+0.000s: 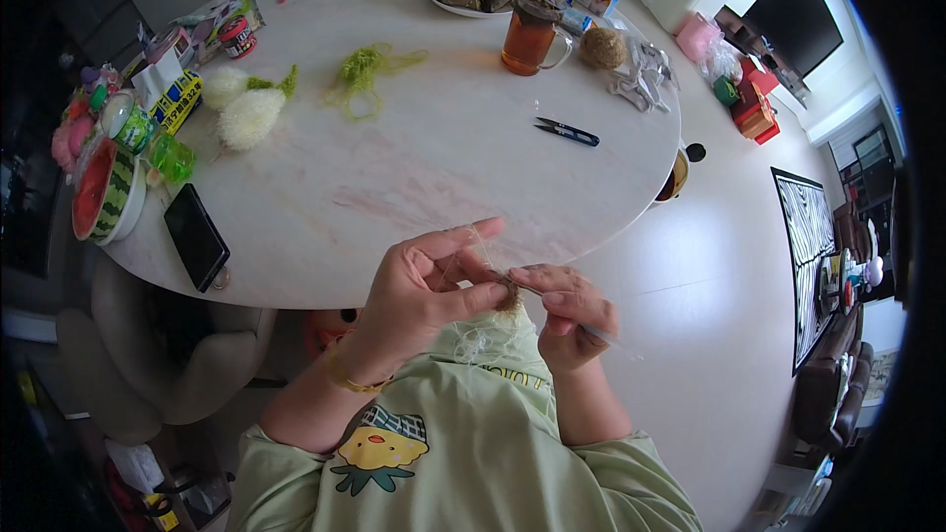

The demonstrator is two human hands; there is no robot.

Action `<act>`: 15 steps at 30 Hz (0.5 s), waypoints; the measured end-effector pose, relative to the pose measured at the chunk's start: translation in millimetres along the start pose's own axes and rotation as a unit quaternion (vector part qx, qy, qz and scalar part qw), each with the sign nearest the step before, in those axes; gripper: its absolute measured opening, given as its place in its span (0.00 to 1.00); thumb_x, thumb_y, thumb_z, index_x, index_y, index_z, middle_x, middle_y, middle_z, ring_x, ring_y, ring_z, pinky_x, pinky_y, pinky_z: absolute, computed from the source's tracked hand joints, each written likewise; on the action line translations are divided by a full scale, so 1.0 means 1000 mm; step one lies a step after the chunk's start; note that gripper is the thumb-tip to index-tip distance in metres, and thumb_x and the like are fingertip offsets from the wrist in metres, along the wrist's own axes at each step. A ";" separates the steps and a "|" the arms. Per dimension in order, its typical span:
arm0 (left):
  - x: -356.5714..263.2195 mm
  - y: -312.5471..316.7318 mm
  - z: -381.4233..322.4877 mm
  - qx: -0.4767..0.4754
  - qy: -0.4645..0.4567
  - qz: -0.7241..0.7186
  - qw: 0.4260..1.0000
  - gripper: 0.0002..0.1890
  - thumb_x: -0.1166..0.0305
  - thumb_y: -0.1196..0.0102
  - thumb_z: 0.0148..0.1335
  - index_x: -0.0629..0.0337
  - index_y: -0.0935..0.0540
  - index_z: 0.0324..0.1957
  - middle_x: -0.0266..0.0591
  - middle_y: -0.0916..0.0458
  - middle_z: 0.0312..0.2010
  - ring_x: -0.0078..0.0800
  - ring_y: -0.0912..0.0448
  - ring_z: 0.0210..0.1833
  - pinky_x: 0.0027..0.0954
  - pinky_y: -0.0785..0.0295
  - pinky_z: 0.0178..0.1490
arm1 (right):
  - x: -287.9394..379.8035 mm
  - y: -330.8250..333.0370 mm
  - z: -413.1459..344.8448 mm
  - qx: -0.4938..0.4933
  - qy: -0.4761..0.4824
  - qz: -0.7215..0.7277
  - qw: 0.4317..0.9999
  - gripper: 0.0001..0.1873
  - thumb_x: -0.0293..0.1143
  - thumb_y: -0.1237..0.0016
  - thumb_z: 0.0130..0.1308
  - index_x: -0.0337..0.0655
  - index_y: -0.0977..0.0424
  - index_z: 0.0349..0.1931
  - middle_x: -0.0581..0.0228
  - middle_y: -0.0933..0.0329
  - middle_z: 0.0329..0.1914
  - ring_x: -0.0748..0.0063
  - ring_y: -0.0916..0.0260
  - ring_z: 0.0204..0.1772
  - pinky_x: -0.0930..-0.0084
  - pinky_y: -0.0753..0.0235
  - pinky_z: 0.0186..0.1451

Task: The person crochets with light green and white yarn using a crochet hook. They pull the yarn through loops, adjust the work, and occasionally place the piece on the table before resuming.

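Note:
Between thumb and fingers, my left hand (425, 284) pinches a small brown crocheted piece (508, 301), with thin pale yarn (480, 244) looped over the raised index finger. My right hand (576, 307) grips a slim crochet hook (597, 334), whose tip meets the piece. Loose whitish yarn (477, 343) hangs below, against the light green shirt. On the table lie thread snips (567, 131), a tangle of green yarn (362, 70), fluffy white crocheted pieces (251, 118) with a green part, and a ball of brown yarn (602, 48).
The round marble-look table (443, 177) holds a glass mug of tea (529, 33), a plate (473, 11) of leaf-wrapped bundles, a phone (196, 236), a cut watermelon (107, 188), a bottle and packets. A chair (214, 355) stands at the left.

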State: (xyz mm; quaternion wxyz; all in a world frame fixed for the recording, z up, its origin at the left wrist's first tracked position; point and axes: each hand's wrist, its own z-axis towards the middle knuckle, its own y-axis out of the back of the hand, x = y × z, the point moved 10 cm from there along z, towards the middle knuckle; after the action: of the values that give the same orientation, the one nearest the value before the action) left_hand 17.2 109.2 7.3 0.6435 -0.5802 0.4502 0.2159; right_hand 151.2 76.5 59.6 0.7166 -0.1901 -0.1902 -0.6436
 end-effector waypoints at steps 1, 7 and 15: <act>-0.003 0.001 0.000 -0.005 -0.002 0.012 1.000 0.29 0.82 0.42 0.53 0.72 0.34 0.59 0.38 0.20 0.31 0.20 0.22 0.35 0.21 0.26 0.43 | 0.000 0.000 0.000 0.000 -0.001 0.009 1.000 0.12 0.35 0.56 0.66 0.34 0.33 0.35 0.44 0.22 0.32 0.53 0.21 0.36 0.67 0.21 0.34; -0.015 -0.003 -0.002 0.009 -0.034 0.071 0.997 0.27 0.83 0.42 0.54 0.73 0.33 0.57 0.38 0.20 0.31 0.20 0.22 0.35 0.21 0.26 0.43 | -0.001 0.001 -0.001 0.001 -0.034 0.050 0.998 0.12 0.35 0.64 0.70 0.33 0.39 0.35 0.41 0.24 0.32 0.45 0.21 0.38 0.62 0.20 0.35; -0.025 -0.007 -0.005 0.047 -0.059 0.154 0.985 0.20 0.85 0.43 0.52 0.74 0.27 0.49 0.38 0.19 0.28 0.19 0.22 0.35 0.29 0.30 0.55 | -0.005 0.001 -0.003 0.008 -0.078 0.093 0.993 0.11 0.34 0.69 0.71 0.33 0.43 0.38 0.55 0.30 0.27 0.40 0.23 0.38 0.53 0.19 0.37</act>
State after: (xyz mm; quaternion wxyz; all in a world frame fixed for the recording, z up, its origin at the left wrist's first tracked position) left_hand 8.8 109.4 32.8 0.6544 -0.4597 0.5048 0.3249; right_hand 151.4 79.4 54.6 0.7580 -0.2507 -0.2326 -0.5554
